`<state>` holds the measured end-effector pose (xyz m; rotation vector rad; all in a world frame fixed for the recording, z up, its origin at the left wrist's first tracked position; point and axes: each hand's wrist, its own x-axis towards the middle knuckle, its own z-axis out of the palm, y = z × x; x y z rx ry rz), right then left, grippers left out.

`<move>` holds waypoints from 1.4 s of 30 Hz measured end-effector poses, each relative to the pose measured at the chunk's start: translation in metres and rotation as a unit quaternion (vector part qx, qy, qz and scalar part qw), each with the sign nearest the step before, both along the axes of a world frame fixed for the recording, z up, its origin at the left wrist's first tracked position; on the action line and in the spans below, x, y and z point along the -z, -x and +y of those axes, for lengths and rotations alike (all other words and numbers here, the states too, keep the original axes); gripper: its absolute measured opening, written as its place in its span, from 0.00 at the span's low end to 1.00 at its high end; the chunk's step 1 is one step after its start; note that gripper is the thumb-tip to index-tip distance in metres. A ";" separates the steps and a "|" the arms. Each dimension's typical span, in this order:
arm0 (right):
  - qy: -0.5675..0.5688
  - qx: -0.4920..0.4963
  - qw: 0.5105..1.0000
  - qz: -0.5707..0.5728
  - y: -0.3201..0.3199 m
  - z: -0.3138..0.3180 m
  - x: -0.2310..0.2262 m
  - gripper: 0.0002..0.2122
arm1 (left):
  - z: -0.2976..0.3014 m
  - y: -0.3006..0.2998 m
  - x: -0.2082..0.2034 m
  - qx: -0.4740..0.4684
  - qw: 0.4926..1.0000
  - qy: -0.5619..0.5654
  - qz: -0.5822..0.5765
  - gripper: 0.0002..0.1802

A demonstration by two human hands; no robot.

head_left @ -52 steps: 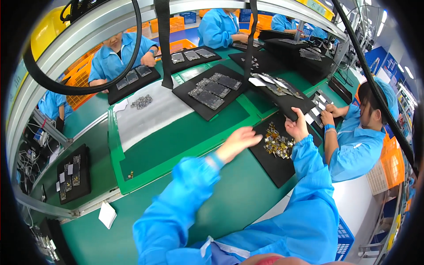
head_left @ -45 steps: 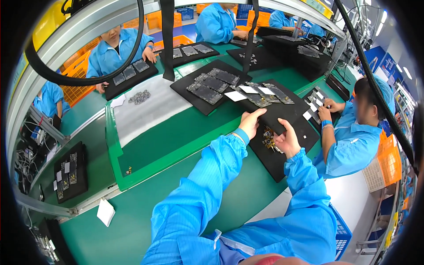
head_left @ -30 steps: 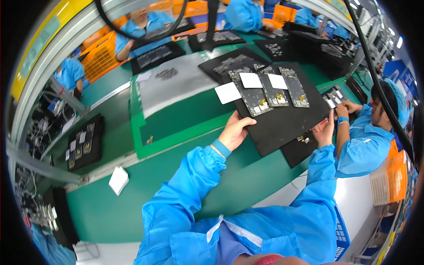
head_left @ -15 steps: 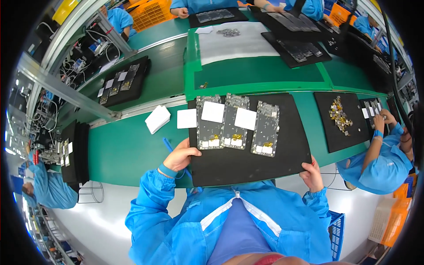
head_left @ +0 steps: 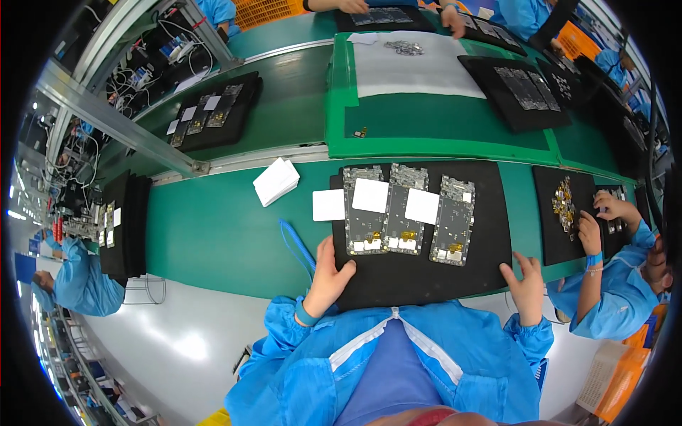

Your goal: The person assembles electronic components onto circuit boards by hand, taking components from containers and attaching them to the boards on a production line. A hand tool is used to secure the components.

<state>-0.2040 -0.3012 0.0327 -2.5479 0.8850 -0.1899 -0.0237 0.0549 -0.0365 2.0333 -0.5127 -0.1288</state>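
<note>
A black foam pad (head_left: 455, 280) lies on the green table in front of me. Three dark circuit boards sit on it: a left board (head_left: 364, 231), a middle board (head_left: 405, 226) and a right board (head_left: 452, 221), each with a gold-coloured patch near its lower end. White cards rest by them: one card (head_left: 327, 205) juts past the pad's left edge, another card (head_left: 371, 195) covers part of the left board, and a third card (head_left: 422, 206) overlaps the middle one. My left hand (head_left: 328, 279) is open at the pad's left edge, thumb apart from the fingers. Fingers spread, my right hand (head_left: 526, 287) is open beside the right edge.
A stack of white cards (head_left: 275, 182) and a blue cord (head_left: 295, 245) lie left of the pad. To the right, a co-worker's hands (head_left: 590, 231) work near a black pad with small gold parts (head_left: 563, 206). A metal rail (head_left: 249, 162) runs behind.
Both hands have loosened from the pad's edges, and their fingers have spread. The view has shifted, so the pad and boards appear farther right. A co-worker's hand across the table has moved.
</note>
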 end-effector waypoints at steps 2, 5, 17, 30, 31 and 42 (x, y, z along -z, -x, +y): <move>-0.011 -0.025 1.000 -0.006 -0.006 0.001 0.009 0.27 | 0.006 -0.005 -0.014 0.003 0.998 -0.035 0.055 0.35; -0.024 -0.047 0.995 -0.083 0.001 -0.011 0.035 0.24 | 0.020 -0.005 -0.015 0.003 0.994 -0.060 0.087 0.40; -0.694 -0.101 0.712 -0.026 -0.070 -0.030 -0.023 0.37 | 0.062 -0.058 -0.079 0.136 0.873 0.309 0.351 0.48; -0.672 -0.177 0.710 -0.116 -0.378 0.125 -0.016 0.14 | 0.097 -0.242 -0.098 0.065 0.700 0.698 0.134 0.21; -0.685 -0.194 0.696 -0.095 -0.399 0.132 -0.006 0.13 | 0.081 -0.247 -0.105 0.011 0.766 0.636 0.092 0.28; -0.613 -0.301 0.730 -0.015 -0.519 0.216 -0.005 0.28 | 0.123 -0.402 -0.042 -0.174 0.688 0.693 0.127 0.38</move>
